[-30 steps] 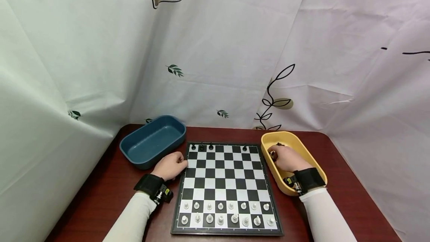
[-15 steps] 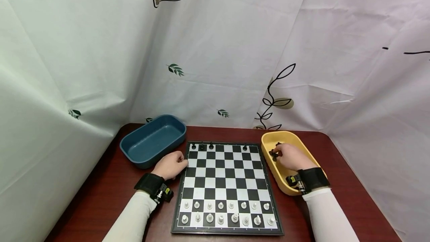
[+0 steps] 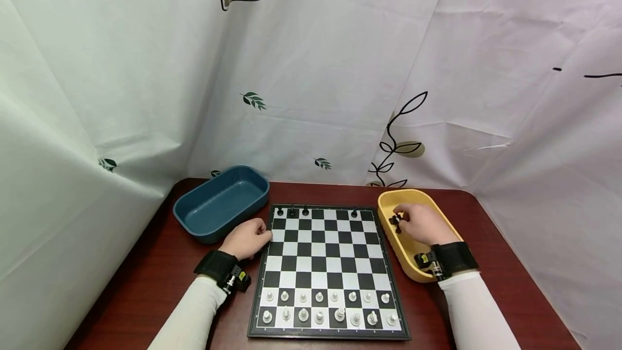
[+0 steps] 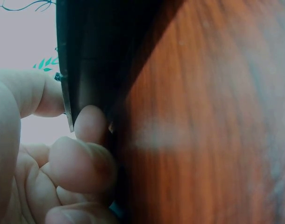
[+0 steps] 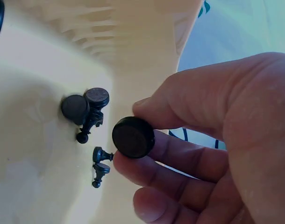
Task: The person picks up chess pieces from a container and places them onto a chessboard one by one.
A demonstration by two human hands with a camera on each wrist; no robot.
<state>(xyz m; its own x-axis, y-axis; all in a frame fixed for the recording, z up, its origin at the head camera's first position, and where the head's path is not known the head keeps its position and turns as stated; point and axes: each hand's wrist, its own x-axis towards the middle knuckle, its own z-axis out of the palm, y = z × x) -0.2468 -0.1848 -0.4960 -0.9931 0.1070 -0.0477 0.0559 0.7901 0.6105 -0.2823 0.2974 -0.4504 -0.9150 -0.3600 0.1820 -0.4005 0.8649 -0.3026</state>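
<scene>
The chessboard (image 3: 325, 251) lies on the table. White pieces (image 3: 319, 317) stand in two rows on its near side, and a few black pieces (image 3: 292, 213) stand along its far row. My left hand (image 3: 245, 239) holds the board's left edge, thumb and fingers on either side of the rim (image 4: 70, 100). Inside the yellow tray (image 3: 412, 197), my right hand (image 3: 424, 224) pinches a black chess piece (image 5: 133, 137) between thumb and fingers. Its round base faces the right wrist camera, and its top is hidden. Several other black pieces (image 5: 90, 114) lie on the tray floor nearby.
A blue tray (image 3: 221, 204) stands behind my left hand, at the board's far left. Brown wooden table (image 3: 146, 280) surrounds the board and trays. A white patterned cloth (image 3: 311, 69) hangs behind the table.
My right hand has shifted slightly within the yellow tray, and its fingers have drawn up off the loose pieces. My left hand keeps its place on the board's edge.
</scene>
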